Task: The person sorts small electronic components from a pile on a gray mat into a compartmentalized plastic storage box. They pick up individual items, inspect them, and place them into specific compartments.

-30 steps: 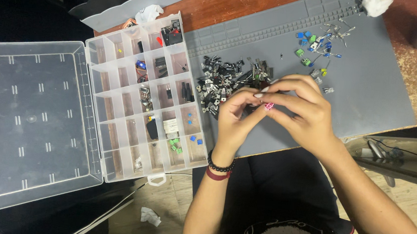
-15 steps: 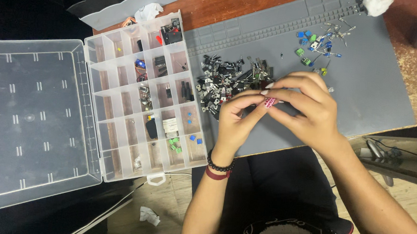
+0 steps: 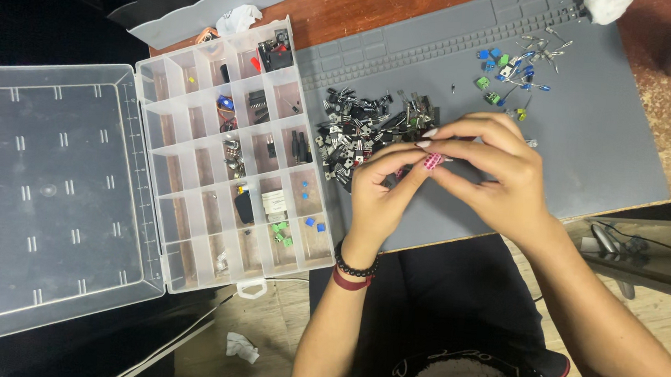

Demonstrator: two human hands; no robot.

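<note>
My left hand [image 3: 378, 195] and my right hand [image 3: 498, 176] meet fingertip to fingertip above the grey work mat [image 3: 590, 143]. Both pinch a small dark component that the fingers almost fully hide. A pink patterned nail shows at the pinch. Just behind the fingers lies a pile of small black legged components [image 3: 356, 123], spread on the mat. Two bracelets, one black beaded and one red, sit on my left wrist [image 3: 353, 272].
A clear compartment box [image 3: 195, 163] with several small parts lies open left of the mat, its lid [image 3: 44, 192] flat further left. Blue, green and yellow components [image 3: 508, 78] lie at the mat's far right. A crumpled white tissue [image 3: 604, 6] sits in the top corner.
Both hands have drifted slightly up and to the right, closer to the black pile, keeping the same pinch. Nothing else has moved.
</note>
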